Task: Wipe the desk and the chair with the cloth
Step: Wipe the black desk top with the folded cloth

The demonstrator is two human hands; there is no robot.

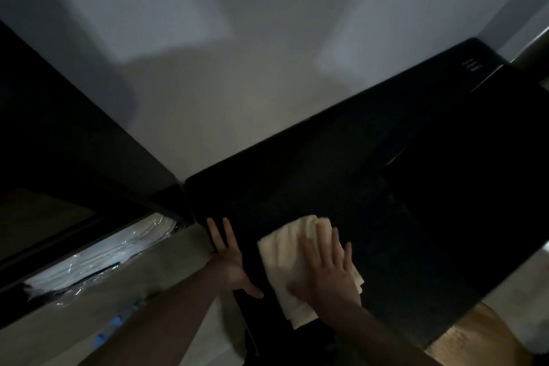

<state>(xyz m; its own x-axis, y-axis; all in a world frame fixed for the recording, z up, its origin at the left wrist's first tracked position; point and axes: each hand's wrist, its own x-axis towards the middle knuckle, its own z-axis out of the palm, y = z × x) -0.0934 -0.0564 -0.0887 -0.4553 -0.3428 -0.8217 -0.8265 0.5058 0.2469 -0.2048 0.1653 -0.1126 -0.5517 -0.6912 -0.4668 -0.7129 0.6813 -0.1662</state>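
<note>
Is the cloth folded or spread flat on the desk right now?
Folded. The cloth shows stacked layered edges at its near corner, under the flat right hand on the dark desk.

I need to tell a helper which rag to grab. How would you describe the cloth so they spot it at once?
Find the black desk against the pale wall. Near its left front corner lies the cloth, pinned flat under the right hand. It is the only pale cream, folded thing on the dark top.

Cloth (300,264) on desk (386,187), near its left end. Right hand (326,273) flat on cloth; left hand (230,258) at desk's left edge, beside cloth.
</note>
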